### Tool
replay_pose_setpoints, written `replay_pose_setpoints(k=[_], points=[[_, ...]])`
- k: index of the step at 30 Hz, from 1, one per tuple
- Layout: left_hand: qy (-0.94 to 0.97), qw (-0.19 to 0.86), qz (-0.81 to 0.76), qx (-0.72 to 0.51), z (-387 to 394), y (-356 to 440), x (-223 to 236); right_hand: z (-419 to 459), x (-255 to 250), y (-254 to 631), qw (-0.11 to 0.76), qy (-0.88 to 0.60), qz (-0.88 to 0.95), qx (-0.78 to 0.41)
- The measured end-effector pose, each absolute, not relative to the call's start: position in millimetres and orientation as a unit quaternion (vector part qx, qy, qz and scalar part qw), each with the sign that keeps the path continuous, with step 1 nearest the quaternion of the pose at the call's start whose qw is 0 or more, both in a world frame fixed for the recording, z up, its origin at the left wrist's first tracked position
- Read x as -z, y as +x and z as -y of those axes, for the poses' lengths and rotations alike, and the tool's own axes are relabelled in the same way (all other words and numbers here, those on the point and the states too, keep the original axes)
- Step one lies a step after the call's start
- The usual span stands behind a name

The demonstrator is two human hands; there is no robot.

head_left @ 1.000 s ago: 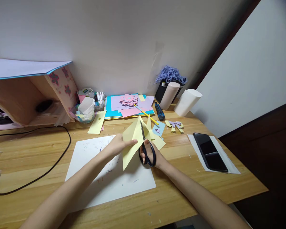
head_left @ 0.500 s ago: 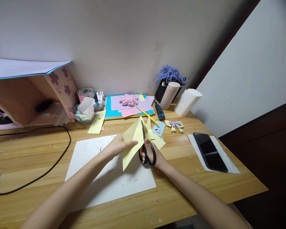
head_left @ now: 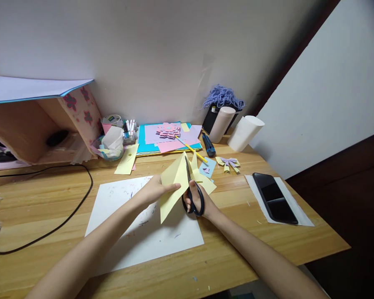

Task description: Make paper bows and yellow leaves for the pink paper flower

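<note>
Paper (head_left: 170, 201) is held over a sheet (head_left: 156, 245) on the bench (head_left: 230, 195), scissors (head_left: 190, 195) at its right. Behind, a flower (head_left: 168, 131) is laid on stacked card (head_left: 146, 143), with markers (head_left: 131, 128), a tub (head_left: 107, 153) and a box (head_left: 83, 124) ranged to its left. A cutter (head_left: 208, 145) and cylinders (head_left: 245, 133) are placed to its right; nearer, a phone (head_left: 274, 198) is set on tissue (head_left: 303, 219).

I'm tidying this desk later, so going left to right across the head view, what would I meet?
Flowered box, markers, left hand, scissors, craft knife, paper bow, phone.
</note>
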State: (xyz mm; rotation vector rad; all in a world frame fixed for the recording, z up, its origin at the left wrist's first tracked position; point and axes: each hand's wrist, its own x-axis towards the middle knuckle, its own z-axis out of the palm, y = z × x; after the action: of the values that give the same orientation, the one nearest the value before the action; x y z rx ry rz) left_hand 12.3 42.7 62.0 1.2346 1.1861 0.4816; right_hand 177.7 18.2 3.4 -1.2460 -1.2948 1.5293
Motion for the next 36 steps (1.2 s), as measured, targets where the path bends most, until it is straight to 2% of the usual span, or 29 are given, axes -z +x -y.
replay_pose_setpoints(k=[36], points=[[0.533, 0.653, -0.504, -0.186, -41.4, 12.5, -59.7, -20.9, -0.9, 178.8, 0.407, -0.489, 0.502, -0.586]])
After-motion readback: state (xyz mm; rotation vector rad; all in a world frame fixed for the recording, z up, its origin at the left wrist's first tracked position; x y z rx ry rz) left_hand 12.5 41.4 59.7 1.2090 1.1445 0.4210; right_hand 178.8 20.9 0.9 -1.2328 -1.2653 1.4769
